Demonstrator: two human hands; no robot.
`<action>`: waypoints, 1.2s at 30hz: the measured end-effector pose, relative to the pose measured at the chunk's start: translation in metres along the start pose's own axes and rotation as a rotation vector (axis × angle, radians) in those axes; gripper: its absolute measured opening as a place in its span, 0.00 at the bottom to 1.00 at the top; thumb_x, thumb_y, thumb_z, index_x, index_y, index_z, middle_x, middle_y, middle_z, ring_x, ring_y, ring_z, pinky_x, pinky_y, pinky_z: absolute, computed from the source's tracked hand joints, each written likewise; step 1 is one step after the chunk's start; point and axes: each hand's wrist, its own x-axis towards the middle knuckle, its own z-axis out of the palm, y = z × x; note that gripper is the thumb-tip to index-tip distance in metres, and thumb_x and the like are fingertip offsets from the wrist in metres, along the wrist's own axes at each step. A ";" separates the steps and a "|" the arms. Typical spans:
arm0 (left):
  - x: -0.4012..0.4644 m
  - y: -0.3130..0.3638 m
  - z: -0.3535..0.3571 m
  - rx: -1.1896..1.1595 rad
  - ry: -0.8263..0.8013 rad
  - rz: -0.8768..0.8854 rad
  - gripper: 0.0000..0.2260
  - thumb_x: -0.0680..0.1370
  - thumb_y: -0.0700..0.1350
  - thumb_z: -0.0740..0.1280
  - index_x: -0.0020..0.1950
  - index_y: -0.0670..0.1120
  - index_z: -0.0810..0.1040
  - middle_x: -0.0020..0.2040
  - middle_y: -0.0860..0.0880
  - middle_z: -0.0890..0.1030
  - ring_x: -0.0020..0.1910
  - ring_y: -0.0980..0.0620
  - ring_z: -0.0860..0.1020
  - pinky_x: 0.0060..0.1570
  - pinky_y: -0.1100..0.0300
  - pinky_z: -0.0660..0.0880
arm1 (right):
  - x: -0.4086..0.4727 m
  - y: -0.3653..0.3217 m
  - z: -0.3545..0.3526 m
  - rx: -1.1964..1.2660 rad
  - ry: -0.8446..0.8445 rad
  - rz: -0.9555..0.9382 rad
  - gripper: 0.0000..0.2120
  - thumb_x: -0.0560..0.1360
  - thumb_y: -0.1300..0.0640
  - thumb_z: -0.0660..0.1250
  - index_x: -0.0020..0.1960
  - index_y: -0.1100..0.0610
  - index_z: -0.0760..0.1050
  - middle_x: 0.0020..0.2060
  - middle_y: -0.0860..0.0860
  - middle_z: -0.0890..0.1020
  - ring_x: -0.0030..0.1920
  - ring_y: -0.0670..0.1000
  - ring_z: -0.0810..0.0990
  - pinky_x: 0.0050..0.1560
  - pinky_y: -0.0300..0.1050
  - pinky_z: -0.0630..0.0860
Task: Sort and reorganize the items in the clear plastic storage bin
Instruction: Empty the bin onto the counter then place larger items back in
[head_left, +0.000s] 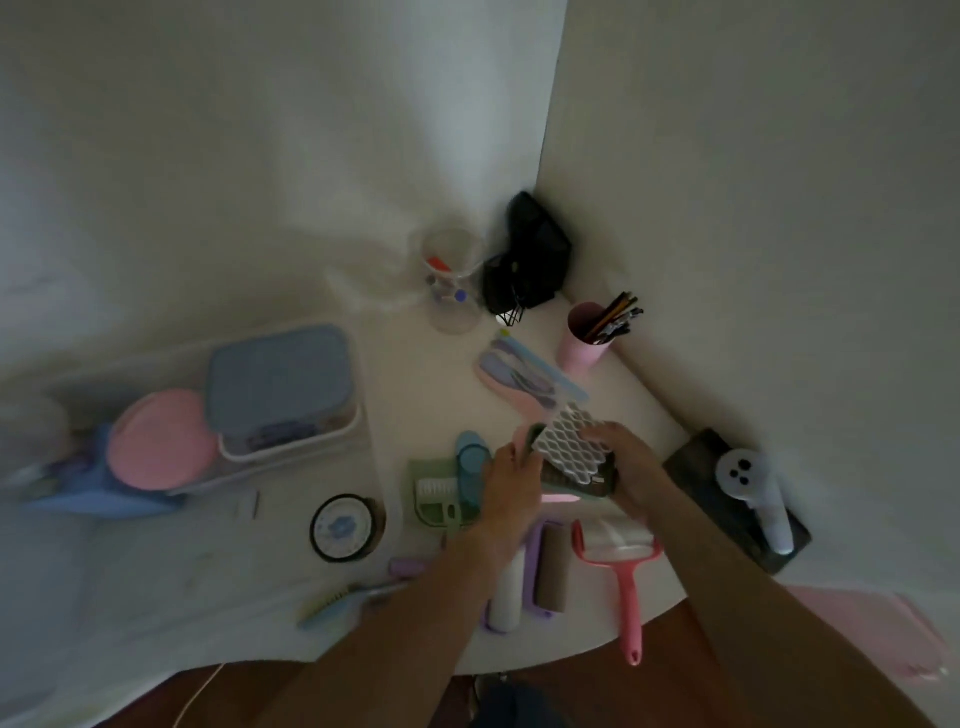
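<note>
Head view: left hand (506, 480) and right hand (631, 462) grip white honeycomb-lattice plastic organiser (574, 447) at opposite ends; clear plastic storage bin (358, 415) lies well left, nearer left hand.

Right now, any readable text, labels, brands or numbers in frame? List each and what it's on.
None readable.
Round black-rimmed tin: blue mark on its pale lid, too blurred to read.
Dark tray gripped by both hands under the white honeycomb grid: pale label patch on its edge, too small to read.
</note>
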 end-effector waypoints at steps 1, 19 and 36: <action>0.002 -0.004 0.005 0.016 0.026 -0.010 0.17 0.80 0.52 0.62 0.65 0.44 0.75 0.62 0.43 0.79 0.61 0.43 0.78 0.58 0.53 0.76 | 0.014 0.008 -0.005 -0.037 0.001 -0.004 0.29 0.63 0.56 0.76 0.60 0.68 0.75 0.54 0.66 0.82 0.54 0.66 0.82 0.51 0.55 0.80; -0.031 -0.009 -0.018 0.248 0.095 0.219 0.13 0.81 0.39 0.64 0.64 0.38 0.76 0.59 0.44 0.80 0.62 0.45 0.77 0.60 0.75 0.66 | 0.015 0.016 -0.023 -0.533 0.198 -0.214 0.26 0.70 0.43 0.76 0.63 0.51 0.73 0.54 0.49 0.80 0.52 0.49 0.80 0.53 0.46 0.77; -0.077 -0.094 -0.043 1.076 0.007 0.510 0.32 0.72 0.47 0.68 0.75 0.49 0.63 0.71 0.47 0.65 0.68 0.46 0.66 0.68 0.56 0.66 | -0.058 0.118 -0.062 -0.871 0.447 -0.134 0.13 0.76 0.55 0.68 0.60 0.47 0.72 0.55 0.48 0.78 0.46 0.46 0.77 0.35 0.39 0.70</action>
